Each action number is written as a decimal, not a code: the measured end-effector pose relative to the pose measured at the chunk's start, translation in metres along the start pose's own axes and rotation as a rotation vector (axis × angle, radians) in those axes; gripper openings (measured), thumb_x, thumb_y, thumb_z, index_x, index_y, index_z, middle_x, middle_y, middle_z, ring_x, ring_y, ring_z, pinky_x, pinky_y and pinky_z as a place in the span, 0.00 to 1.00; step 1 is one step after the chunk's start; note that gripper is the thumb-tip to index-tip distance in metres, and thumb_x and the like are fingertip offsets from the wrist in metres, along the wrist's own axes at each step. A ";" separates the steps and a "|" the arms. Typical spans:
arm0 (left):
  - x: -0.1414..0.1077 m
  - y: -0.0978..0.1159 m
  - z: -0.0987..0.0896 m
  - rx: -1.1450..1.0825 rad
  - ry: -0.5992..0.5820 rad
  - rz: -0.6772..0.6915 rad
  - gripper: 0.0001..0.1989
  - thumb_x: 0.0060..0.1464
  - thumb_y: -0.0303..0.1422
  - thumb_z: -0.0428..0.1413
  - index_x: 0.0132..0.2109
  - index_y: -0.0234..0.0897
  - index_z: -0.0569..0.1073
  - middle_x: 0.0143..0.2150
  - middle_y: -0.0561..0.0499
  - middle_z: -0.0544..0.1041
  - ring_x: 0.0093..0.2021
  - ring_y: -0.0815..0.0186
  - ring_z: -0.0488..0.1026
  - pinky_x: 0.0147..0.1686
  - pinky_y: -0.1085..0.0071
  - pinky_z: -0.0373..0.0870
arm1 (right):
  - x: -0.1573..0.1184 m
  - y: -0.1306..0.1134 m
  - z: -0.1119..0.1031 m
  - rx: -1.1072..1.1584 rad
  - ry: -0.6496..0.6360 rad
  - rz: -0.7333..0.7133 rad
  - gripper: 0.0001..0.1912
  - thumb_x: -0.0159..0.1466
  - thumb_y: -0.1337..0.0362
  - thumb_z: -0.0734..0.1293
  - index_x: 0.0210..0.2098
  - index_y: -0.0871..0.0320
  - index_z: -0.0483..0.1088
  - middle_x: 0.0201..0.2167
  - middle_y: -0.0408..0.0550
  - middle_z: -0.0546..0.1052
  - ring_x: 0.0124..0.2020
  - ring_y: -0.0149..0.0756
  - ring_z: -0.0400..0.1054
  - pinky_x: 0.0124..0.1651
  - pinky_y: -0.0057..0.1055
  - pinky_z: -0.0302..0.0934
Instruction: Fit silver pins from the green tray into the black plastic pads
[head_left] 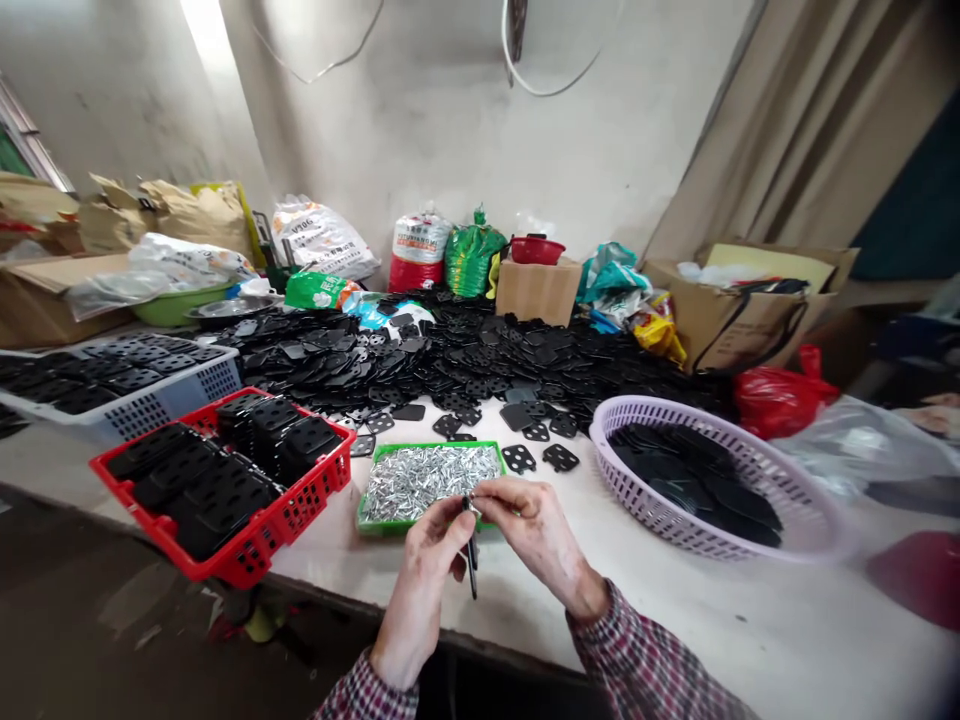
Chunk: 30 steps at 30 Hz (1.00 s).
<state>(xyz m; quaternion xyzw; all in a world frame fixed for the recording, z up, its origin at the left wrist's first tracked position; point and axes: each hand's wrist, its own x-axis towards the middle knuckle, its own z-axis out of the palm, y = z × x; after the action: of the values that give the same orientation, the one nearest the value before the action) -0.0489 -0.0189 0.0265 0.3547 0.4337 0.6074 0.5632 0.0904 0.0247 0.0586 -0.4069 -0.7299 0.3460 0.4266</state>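
My left hand [424,590] and my right hand [540,530] meet just in front of a green tray [420,526] of silver metal pins or clips [427,482]. Between their fingertips they pinch a thin black perforated plate [472,562], seen edge-on, with a small metal piece at its top. Several loose black plates [519,458] lie just beyond the tray, to the right. My fingers partly hide the plate.
A red crate [255,540] of stacked black plates stands left, with a white crate [127,420] behind it. A lilac basket [675,510] holds black plates on the right. A large black heap [465,360] covers the white table's [675,620] back, with bags and cartons behind.
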 end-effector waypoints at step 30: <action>-0.019 -0.021 -0.036 -0.169 0.112 0.014 0.19 0.51 0.38 0.63 0.51 0.42 0.75 0.41 0.50 0.79 0.40 0.65 0.75 0.37 0.74 0.70 | -0.059 0.051 0.016 -0.603 -0.159 0.156 0.09 0.65 0.69 0.61 0.31 0.55 0.71 0.34 0.46 0.73 0.36 0.37 0.69 0.39 0.31 0.62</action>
<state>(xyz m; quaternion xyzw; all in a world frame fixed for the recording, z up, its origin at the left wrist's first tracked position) -0.0717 -0.0423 -0.0053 0.2742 0.4093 0.6647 0.5617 0.1094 -0.0084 -0.0118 -0.5414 -0.7971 0.1767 0.2007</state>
